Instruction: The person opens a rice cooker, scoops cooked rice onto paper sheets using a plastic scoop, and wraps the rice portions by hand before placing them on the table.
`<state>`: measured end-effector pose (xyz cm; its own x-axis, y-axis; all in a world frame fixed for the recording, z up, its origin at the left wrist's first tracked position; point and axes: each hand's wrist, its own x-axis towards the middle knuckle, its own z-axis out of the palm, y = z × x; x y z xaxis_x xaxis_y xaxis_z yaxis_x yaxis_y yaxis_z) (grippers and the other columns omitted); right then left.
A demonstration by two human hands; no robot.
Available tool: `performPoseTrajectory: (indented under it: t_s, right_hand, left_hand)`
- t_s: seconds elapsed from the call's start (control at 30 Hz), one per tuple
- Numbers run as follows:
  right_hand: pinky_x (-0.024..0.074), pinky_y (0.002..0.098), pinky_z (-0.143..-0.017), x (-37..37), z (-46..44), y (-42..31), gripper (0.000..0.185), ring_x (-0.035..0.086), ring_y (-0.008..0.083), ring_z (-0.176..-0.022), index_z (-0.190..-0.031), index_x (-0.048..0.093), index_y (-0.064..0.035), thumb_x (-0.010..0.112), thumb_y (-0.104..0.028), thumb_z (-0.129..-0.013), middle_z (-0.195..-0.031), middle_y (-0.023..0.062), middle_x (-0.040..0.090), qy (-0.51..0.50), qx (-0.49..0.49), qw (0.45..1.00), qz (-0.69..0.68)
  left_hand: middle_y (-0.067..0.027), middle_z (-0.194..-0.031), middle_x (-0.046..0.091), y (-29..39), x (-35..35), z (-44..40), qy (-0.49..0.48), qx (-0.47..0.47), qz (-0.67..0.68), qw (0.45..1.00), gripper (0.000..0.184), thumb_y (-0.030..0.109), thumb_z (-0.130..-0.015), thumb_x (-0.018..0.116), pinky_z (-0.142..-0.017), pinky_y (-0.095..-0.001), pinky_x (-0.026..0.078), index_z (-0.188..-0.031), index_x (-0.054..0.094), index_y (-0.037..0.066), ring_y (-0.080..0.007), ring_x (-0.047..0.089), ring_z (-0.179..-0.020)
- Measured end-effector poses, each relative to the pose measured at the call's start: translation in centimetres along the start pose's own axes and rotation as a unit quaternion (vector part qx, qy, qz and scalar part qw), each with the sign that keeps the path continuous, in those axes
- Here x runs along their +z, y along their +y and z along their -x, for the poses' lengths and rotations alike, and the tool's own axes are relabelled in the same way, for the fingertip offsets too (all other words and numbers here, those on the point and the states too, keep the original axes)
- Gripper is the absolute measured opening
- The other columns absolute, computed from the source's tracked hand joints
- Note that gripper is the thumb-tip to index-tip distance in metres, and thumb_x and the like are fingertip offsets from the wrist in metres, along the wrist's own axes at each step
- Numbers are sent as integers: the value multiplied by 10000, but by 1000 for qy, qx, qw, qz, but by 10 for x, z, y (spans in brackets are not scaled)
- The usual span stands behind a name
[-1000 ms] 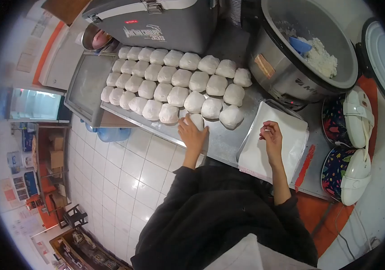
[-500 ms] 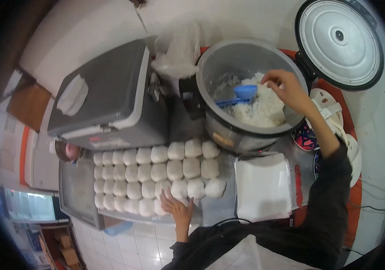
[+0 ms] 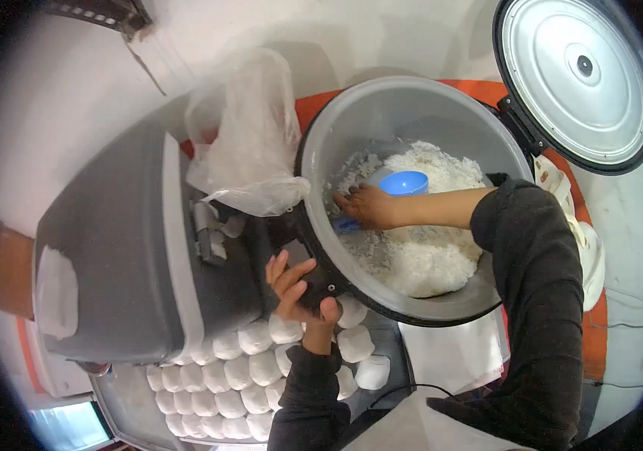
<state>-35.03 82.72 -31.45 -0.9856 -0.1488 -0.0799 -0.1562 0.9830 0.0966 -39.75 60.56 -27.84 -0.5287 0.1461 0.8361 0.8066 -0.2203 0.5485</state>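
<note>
A large rice cooker (image 3: 419,304) stands uncovered, with white cooked rice (image 3: 434,263) heaped inside. In the rice lies a blue scoop (image 3: 404,183) with a round cup. My right hand (image 3: 372,207) reaches into the pot and is closed over the scoop's blue handle, part of which shows beneath the fingers. My left hand (image 3: 297,289) is at the black handle on the cooker's left side, fingers spread apart; whether it touches the handle is unclear. Below that hand, rows of rounded white portions (image 3: 216,378) sit on the metal table, partly covered by my left sleeve.
The cooker's round lid (image 3: 562,68) is tipped back at upper right. A grey cool box (image 3: 111,255) stands left, with a clear plastic bag (image 3: 246,143) behind it. White sheets (image 3: 453,353) lie in front of the cooker. Cables run along the right wall.
My right hand has moved left and down from the rice's far side onto the scoop handle. My left hand has risen from the white portions to the cooker's side. The view has shifted closer.
</note>
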Motion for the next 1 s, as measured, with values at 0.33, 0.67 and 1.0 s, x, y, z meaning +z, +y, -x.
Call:
performPoseTrajectory:
  t_s: [0.33,0.67,1.0]
  right_hand:
    - [484,415,-620,-148,121,45,356,594,242,-783,-1120,479,-156,576,-125,-779,-922,85,556,-61,-1,986,152]
    - [424,296,-401,-118,98,37,502,560,183,-603,-1344,391,-230,486,-243,-851,-818,90,536,-40,155,880,446]
    - [544,382,-629,-99,118,64,546,644,296,-807,-1352,381,-176,503,-101,-824,-874,225,606,-265,298,908,129]
  left_hand:
    - [-10,-1001,590,-3,-8,4,-29,42,-20,998,249,453,-893,386,-955,-469,281,-861,492,230,-263,483,-1093]
    - [35,-995,590,2,-7,0,-29,39,-38,998,271,476,-892,379,-945,-447,252,-862,538,259,-221,495,-1069]
    - [87,-973,635,0,-4,8,2,33,-71,997,198,448,-830,417,-935,-394,196,-863,546,301,-152,547,-984]
